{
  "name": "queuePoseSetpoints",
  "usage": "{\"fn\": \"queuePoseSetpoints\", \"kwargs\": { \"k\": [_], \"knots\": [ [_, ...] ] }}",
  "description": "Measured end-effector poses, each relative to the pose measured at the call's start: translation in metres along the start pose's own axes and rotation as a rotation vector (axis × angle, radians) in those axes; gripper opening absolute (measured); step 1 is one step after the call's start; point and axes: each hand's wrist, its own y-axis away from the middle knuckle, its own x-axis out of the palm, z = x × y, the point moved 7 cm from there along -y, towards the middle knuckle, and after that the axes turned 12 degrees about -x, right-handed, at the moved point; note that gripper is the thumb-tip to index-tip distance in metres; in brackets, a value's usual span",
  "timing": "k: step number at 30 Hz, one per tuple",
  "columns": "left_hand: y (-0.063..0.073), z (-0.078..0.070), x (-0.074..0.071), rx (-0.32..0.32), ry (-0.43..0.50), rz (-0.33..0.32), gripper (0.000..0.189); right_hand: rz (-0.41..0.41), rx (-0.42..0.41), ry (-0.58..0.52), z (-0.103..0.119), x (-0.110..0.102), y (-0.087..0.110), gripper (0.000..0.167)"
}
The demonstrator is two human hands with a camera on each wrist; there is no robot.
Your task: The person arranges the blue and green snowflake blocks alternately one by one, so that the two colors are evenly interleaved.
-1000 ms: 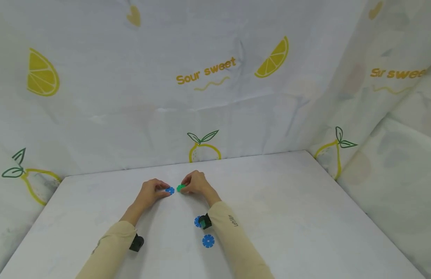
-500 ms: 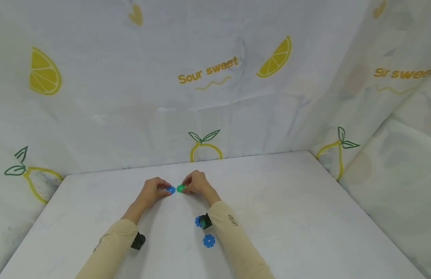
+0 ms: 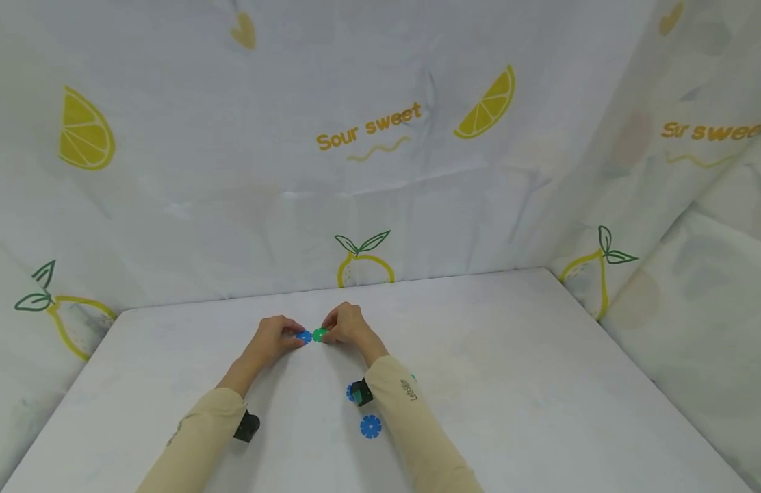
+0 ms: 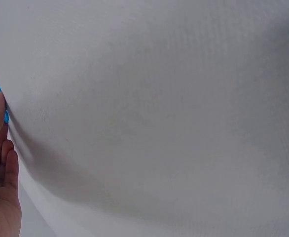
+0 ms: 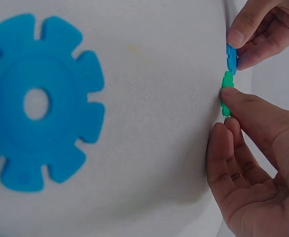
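Note:
My left hand pinches a blue notched plastic disc between thumb and fingertips. Facing it, my right hand holds a green notched disc the same way. The two discs meet edge to edge just over the table; whether their slots interlock cannot be told. In the right wrist view the green disc sits right below the blue one. The left wrist view catches only the left hand and slivers of both discs at its left edge.
Another blue disc lies flat on the white table near the right forearm. A further blue disc is partly hidden by the black right wrist camera. A green bit peeks out beside the right sleeve. Printed cloth hangs behind.
The left hand has shifted slightly right with its blue disc, closing the small gap to the green disc. The right hand has hardly moved. A green bit now shows beside the right sleeve.

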Motion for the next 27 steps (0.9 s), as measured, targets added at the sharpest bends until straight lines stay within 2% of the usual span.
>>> {"fn": "queuePoseSetpoints", "kwargs": {
  "k": [10, 13, 19, 27],
  "knots": [
    [0.004, -0.001, -0.001, -0.008, 0.014, -0.006, 0.024, -0.001, -0.003, -0.011, 0.001, -0.001, 0.002, 0.017],
    [0.004, 0.0, -0.002, 0.011, 0.033, -0.025, 0.026, 0.002, -0.005, -0.027, -0.001, -0.005, 0.003, 0.019],
    [0.007, -0.003, -0.002, 0.059, 0.089, -0.067, 0.027, 0.004, -0.062, -0.015, -0.011, -0.019, 0.009, 0.021],
    [0.004, -0.009, 0.005, 0.027, 0.106, -0.087, 0.025, 0.032, -0.03, -0.095, -0.022, -0.036, 0.026, 0.025]
  ]
}}
